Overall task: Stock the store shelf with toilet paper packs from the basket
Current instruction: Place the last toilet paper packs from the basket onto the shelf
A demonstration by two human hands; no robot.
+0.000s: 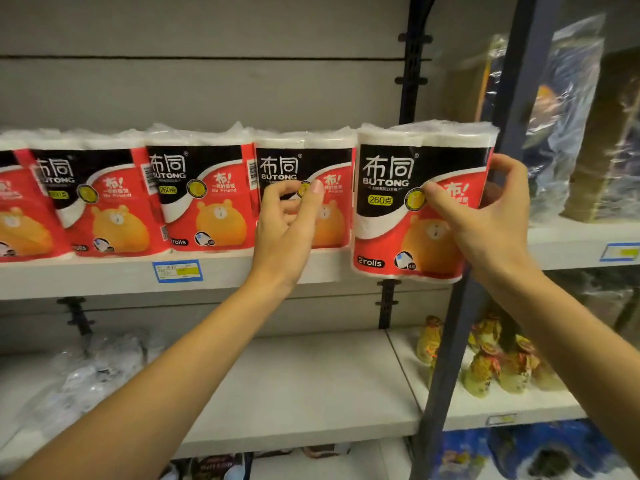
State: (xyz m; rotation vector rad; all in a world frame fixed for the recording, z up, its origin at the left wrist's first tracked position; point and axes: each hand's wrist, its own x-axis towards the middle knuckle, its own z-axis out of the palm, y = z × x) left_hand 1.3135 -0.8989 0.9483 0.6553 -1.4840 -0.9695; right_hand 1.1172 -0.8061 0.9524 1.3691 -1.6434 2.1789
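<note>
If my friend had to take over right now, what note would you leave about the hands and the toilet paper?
Right hand: gripping the newest pack, held at the right end of the row, its bottom hanging past the shelf edge, not set down yet.
Left hand: open, fingers in front of the neighbouring pack; contact unclear.
Done: a row of packs stands on the shelf to the left.
Left: push the held pack back until it lines up with the row. The basket is out of view, so I can't tell how many remain.
</note>
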